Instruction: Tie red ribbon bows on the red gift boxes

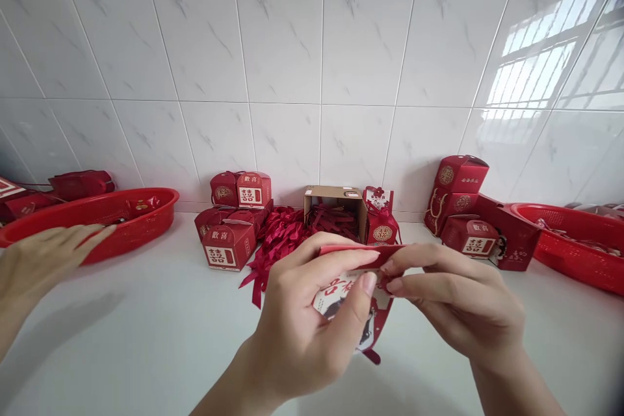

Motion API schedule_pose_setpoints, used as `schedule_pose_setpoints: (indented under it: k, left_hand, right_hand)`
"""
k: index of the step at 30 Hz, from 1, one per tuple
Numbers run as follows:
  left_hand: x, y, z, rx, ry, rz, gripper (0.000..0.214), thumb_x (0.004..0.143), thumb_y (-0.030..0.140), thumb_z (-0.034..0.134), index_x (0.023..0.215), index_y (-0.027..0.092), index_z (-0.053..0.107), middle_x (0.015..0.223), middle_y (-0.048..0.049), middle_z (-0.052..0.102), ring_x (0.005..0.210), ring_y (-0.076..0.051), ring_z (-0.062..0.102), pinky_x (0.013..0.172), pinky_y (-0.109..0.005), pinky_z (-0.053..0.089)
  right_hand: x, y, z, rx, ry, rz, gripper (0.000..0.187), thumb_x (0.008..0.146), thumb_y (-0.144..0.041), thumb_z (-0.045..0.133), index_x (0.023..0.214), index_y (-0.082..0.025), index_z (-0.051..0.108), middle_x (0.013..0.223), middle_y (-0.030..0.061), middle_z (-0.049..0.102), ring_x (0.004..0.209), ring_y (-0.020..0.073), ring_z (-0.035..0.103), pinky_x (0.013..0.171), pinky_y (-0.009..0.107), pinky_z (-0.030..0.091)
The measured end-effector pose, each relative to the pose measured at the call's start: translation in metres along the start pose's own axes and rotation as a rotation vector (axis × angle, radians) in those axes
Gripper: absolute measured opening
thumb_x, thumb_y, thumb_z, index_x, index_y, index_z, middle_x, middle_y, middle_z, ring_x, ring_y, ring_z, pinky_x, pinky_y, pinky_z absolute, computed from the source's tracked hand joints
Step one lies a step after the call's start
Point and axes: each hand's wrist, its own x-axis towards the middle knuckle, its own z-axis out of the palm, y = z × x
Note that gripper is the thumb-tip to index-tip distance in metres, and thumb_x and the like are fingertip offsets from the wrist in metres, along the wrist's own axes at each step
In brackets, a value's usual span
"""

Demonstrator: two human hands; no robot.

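At the far left a co-worker's hand (53, 250) hovers, blurred, by the red basket (151, 208); we give it room. Our left hand (297, 325) has its grip clamped on the flat red box card (334, 296), held above the worktop (146, 338) in front of the ribbons (280, 237). Our right hand (463, 305) pinches the same top edge. We judge the fold goes best with both pinches close together and the edge kept level.

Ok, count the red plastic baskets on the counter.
2. The left basket sits at far left, behind another person's hand; the right basket is at far right, cut off by the frame edge. More may lie out of view.
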Motion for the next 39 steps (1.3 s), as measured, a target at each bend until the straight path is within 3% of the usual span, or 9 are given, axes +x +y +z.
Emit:
schedule_pose_setpoints:
  k: [7, 14, 19, 25, 28, 32, 34, 39]
  left_hand:
    - [-0.002, -0.004, 0.004, -0.01, -0.076, -0.063, 0.013, 0.081, 0.008, 0.063, 0.087, 0.014, 0.073, 0.087, -0.0056, 0.069, 0.085, -0.014, 0.065, 0.076, -0.02, 0.055]
    - [-0.002, -0.008, 0.008, -0.053, -0.129, -0.158, 0.011, 0.086, 0.013, 0.058, 0.081, 0.018, 0.066, 0.086, -0.0033, 0.065, 0.081, -0.013, 0.062, 0.068, -0.02, 0.051]
    - [-0.003, -0.008, 0.008, -0.1, -0.206, -0.311, 0.015, 0.09, 0.02, 0.052, 0.079, 0.019, 0.062, 0.078, -0.0018, 0.062, 0.069, -0.013, 0.058, 0.06, -0.023, 0.048]
    - [-0.001, -0.011, 0.005, -0.154, -0.243, -0.445, 0.021, 0.091, 0.029, 0.052, 0.078, 0.018, 0.063, 0.074, -0.0018, 0.062, 0.068, -0.015, 0.058, 0.059, -0.024, 0.048]
    - [0.0, -0.014, 0.006, -0.155, -0.164, -0.374, 0.017, 0.092, 0.025, 0.051, 0.087, 0.019, 0.067, 0.083, -0.0025, 0.066, 0.078, -0.015, 0.062, 0.069, -0.025, 0.051]
    - [-0.002, -0.019, 0.01, -0.045, 0.017, -0.156, 0.018, 0.085, 0.01, 0.054, 0.093, 0.019, 0.068, 0.089, -0.0037, 0.067, 0.083, -0.015, 0.064, 0.075, -0.026, 0.052]
    - [-0.003, -0.02, 0.011, 0.001, 0.065, -0.065, 0.021, 0.082, 0.006, 0.054, 0.09, 0.019, 0.068, 0.088, -0.0034, 0.066, 0.08, -0.014, 0.063, 0.071, -0.026, 0.052]
    - [-0.005, -0.018, 0.013, 0.04, 0.117, 0.038, 0.021, 0.08, 0.004, 0.055, 0.088, 0.019, 0.068, 0.085, -0.0031, 0.066, 0.076, -0.014, 0.063, 0.066, -0.025, 0.052]
  right_hand:
    - [-0.002, 0.002, 0.0, -0.054, -0.088, -0.023, 0.037, 0.078, 0.013, 0.048, 0.098, -0.012, 0.067, 0.09, 0.008, 0.058, 0.081, 0.0134, 0.061, 0.064, 0.024, 0.053]
    - [-0.007, 0.008, -0.002, -0.28, -0.085, -0.051, 0.029, 0.085, -0.005, 0.057, 0.103, -0.026, 0.067, 0.084, 0.0041, 0.053, 0.078, 0.0154, 0.056, 0.063, 0.029, 0.049]
    - [-0.005, 0.002, 0.002, -0.332, -0.094, -0.042, 0.015, 0.089, -0.012, 0.056, 0.095, -0.022, 0.066, 0.079, 0.0026, 0.056, 0.067, 0.0119, 0.051, 0.056, 0.027, 0.043]
    - [-0.001, 0.0, 0.007, -0.363, -0.069, -0.074, 0.019, 0.09, -0.009, 0.051, 0.096, -0.021, 0.064, 0.078, 0.0029, 0.053, 0.069, 0.0129, 0.048, 0.057, 0.027, 0.043]
    - [-0.002, 0.006, 0.005, -0.366, 0.031, -0.038, 0.021, 0.084, -0.007, 0.057, 0.09, -0.024, 0.067, 0.089, 0.0052, 0.052, 0.089, 0.019, 0.052, 0.075, 0.035, 0.047]
    - [-0.001, 0.009, 0.01, -0.162, 0.115, 0.155, 0.013, 0.082, -0.013, 0.063, 0.081, -0.025, 0.067, 0.123, 0.0071, 0.049, 0.122, 0.0295, 0.045, 0.098, 0.049, 0.04]
    - [0.0, 0.008, 0.016, -0.077, 0.146, 0.25, 0.01, 0.082, -0.016, 0.065, 0.082, -0.025, 0.068, 0.132, 0.007, 0.046, 0.131, 0.0321, 0.038, 0.099, 0.051, 0.04]
    - [0.001, 0.003, 0.028, -0.051, 0.205, 0.347, 0.008, 0.084, -0.019, 0.065, 0.081, -0.025, 0.069, 0.129, 0.0089, 0.051, 0.135, 0.0331, 0.033, 0.093, 0.049, 0.045]
